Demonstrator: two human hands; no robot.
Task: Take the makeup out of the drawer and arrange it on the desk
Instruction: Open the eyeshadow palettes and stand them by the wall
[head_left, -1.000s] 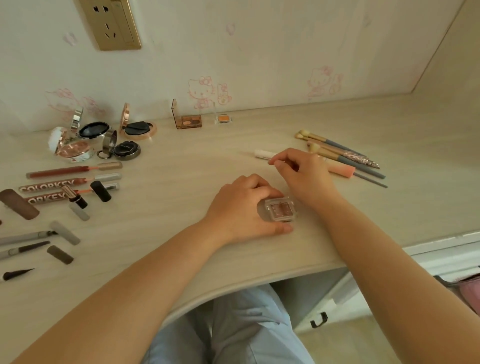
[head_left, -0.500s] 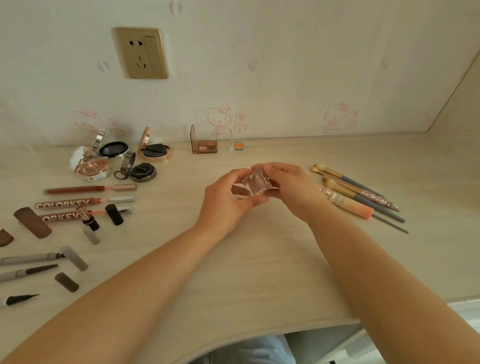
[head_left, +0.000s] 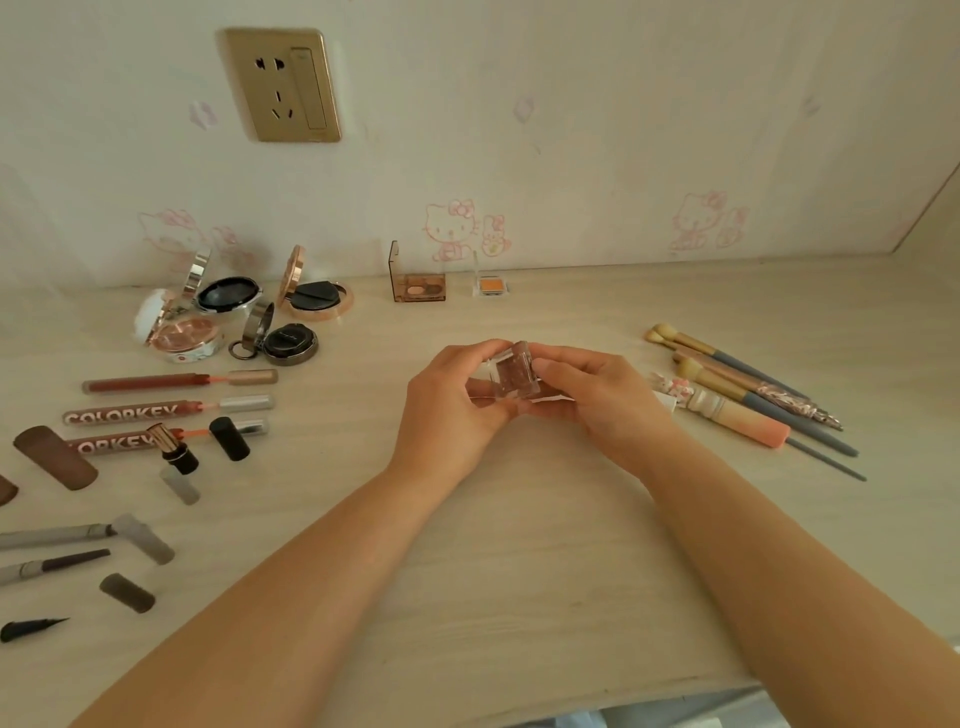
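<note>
Holding the small clear eyeshadow case (head_left: 514, 375) pinched between my left hand (head_left: 451, 410) and right hand (head_left: 597, 399) above the desk (head_left: 519, 545), I judge the open cases (head_left: 418, 285) by the wall lie straight ahead, slightly left.
</note>
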